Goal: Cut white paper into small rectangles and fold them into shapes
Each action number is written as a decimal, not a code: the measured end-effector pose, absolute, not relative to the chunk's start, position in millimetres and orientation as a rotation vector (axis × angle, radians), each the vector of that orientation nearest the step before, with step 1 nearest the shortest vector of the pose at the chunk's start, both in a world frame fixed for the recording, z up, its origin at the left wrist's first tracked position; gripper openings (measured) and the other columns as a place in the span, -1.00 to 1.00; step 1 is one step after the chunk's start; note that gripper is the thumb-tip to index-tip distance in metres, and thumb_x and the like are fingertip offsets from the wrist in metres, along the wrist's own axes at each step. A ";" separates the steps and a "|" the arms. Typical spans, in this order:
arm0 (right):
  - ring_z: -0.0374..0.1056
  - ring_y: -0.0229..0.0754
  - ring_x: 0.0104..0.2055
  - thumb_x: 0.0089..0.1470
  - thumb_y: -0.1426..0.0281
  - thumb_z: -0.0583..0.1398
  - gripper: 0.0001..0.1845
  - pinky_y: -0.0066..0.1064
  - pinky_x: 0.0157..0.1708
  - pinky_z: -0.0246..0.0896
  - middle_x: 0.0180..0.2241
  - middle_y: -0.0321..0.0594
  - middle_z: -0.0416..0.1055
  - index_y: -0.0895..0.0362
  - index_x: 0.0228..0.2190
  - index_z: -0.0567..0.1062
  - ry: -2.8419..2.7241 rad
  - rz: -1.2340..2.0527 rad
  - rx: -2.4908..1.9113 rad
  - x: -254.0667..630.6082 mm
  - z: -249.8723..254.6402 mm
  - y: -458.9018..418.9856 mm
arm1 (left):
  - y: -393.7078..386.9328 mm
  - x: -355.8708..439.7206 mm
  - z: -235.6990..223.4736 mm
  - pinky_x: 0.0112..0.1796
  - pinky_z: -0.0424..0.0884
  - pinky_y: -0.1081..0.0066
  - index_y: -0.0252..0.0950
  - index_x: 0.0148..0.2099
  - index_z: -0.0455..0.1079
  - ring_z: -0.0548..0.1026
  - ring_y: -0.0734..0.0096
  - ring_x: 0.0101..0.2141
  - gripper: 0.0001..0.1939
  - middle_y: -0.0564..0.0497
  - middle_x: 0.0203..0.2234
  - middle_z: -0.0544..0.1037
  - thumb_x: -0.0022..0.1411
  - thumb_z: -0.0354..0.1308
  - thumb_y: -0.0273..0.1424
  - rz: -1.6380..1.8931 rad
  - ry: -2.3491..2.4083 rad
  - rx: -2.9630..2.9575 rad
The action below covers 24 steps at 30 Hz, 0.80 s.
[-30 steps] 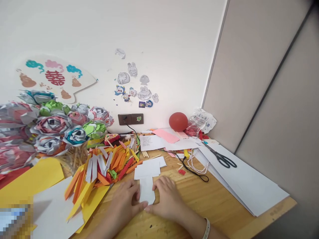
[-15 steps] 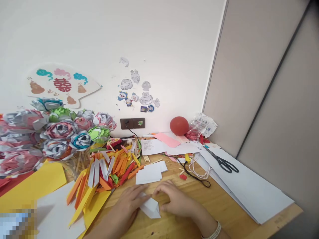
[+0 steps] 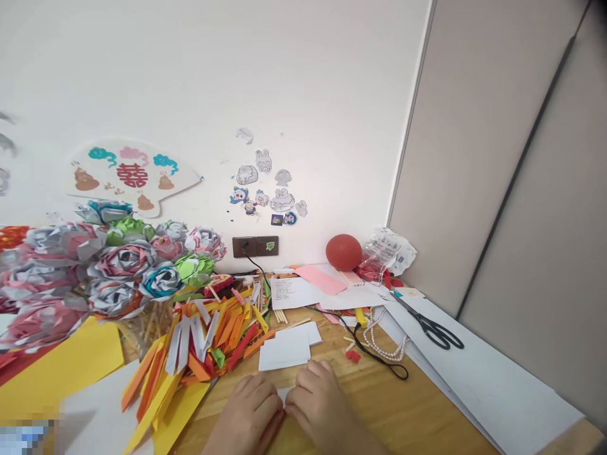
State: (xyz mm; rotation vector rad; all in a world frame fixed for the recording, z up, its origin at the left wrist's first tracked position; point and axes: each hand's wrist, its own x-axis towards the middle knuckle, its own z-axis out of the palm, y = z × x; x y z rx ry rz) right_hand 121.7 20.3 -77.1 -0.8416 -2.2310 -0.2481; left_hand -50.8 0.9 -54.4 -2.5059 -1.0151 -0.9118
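Side by side at the table's near edge, my left hand (image 3: pixel 253 407) and my right hand (image 3: pixel 315 395) are closed with fingertips pressed together on a small piece of white paper (image 3: pixel 284 393). Most of that paper is hidden under the hands; only a bit shows between them. Just beyond lies a small stack of white paper sheets (image 3: pixel 284 351). To the left is a heap of folded paper strips (image 3: pixel 227 325) in orange, yellow, white, red and green.
Folded paper flowers (image 3: pixel 123 259) stand at the left above yellow sheets (image 3: pixel 90 347). Black scissors (image 3: pixel 434 328) rest on large white sheets (image 3: pixel 502 379) at the right. A red balloon (image 3: pixel 344 253), a bead string (image 3: pixel 386 344) and a black cord (image 3: pixel 379 360) lie toward the back.
My hands have come together over the folded white paper, covering most of it. My right hand moved left onto it. The view has tilted slightly upward.
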 end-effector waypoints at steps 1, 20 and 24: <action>0.15 -0.22 -0.41 0.03 0.48 0.22 -0.77 -0.36 -0.41 -0.11 -0.54 -0.34 0.28 0.13 -0.59 0.32 -2.228 -0.348 -0.819 121.2 -79.0 22.4 | 1.0 -51.0 -54.3 -0.46 0.30 0.43 -0.23 -0.51 0.25 0.40 0.39 -0.52 -0.73 0.07 -0.59 0.44 0.25 -0.06 -0.49 -0.923 -1.015 -2.512; 0.21 -0.21 -0.40 0.17 0.39 0.07 -0.87 -0.35 -0.38 0.02 -0.48 -0.30 0.40 0.08 -0.37 0.41 -2.167 -0.168 -0.669 134.4 -60.7 23.4 | 8.9 -73.1 -42.1 -0.35 0.26 0.39 -0.25 -0.35 0.32 0.38 0.39 -0.42 -0.80 0.03 -0.45 0.47 0.25 -0.09 -0.55 -1.008 -0.823 -2.384; 0.20 -0.24 -0.37 0.18 0.40 0.09 -0.84 -0.37 -0.33 0.07 -0.49 -0.33 0.38 0.06 -0.41 0.44 -2.342 -0.107 -0.619 138.0 -63.3 22.2 | 8.9 -69.1 -44.2 -0.23 0.23 0.31 -0.25 -0.43 0.31 0.37 0.38 -0.39 -0.65 0.05 -0.48 0.48 0.35 -0.19 -0.48 -0.927 -0.768 -2.344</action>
